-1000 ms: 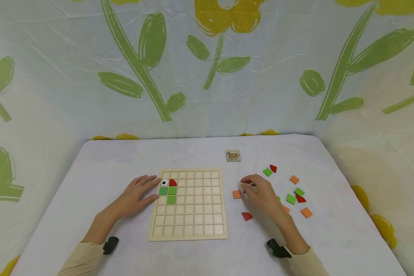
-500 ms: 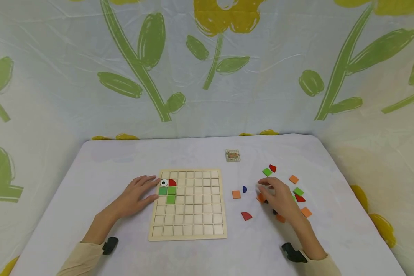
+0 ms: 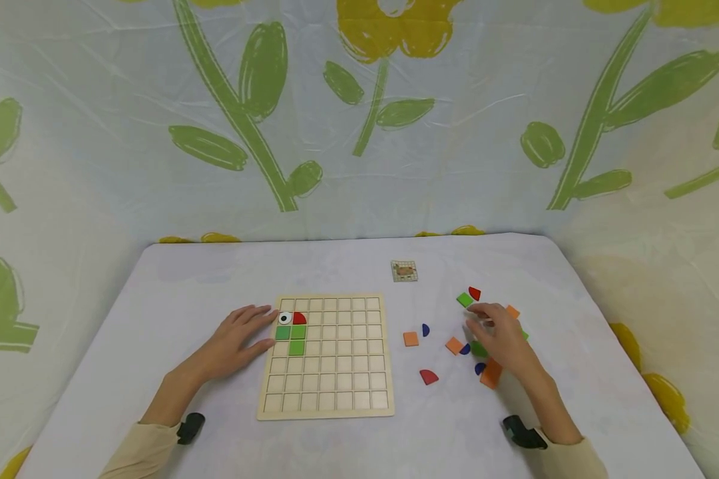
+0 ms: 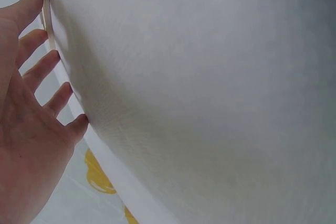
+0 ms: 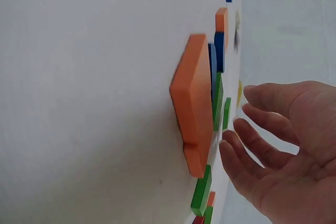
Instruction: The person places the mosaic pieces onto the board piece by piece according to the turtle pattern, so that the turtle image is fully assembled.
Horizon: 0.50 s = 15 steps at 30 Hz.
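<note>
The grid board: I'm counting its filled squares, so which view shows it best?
Head view: the grid board shows from above, its five pieces distinct. Left wrist catches mostly one edge; right wrist, none identifiable.

White fabric walls printed with yellow flowers and green leaves form a curtained booth around a smooth white table.

Pale fabric with yellow flowers and green leaves backs and flanks a white table.

Pale gridded board, green square, orange square, blue half-disc, white backdrop (yellow-flowered)
</note>
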Each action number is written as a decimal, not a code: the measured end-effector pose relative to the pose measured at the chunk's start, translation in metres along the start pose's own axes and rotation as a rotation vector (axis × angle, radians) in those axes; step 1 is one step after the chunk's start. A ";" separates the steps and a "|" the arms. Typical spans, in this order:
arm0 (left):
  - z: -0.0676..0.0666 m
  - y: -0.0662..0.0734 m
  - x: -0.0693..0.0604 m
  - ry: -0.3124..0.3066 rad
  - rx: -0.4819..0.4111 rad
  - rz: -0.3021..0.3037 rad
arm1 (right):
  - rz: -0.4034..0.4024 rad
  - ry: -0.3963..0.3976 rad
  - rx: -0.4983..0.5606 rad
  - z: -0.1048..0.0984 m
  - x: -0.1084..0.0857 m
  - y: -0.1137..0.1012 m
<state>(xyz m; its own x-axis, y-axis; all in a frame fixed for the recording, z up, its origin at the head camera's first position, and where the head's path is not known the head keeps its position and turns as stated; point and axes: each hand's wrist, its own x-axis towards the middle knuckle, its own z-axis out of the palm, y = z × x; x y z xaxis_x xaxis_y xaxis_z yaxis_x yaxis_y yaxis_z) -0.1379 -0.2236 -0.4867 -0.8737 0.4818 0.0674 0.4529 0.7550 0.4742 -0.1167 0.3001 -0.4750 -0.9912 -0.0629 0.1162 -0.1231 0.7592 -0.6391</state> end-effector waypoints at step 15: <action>0.000 -0.001 0.000 -0.006 -0.002 -0.015 | 0.026 0.005 -0.043 -0.011 0.030 0.012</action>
<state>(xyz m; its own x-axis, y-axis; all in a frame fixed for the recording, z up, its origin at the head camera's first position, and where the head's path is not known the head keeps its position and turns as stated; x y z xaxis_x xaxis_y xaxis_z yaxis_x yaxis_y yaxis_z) -0.1384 -0.2242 -0.4876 -0.8792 0.4732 0.0554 0.4398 0.7612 0.4766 -0.1472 0.3147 -0.4707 -0.9938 -0.0392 0.1040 -0.0948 0.7876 -0.6089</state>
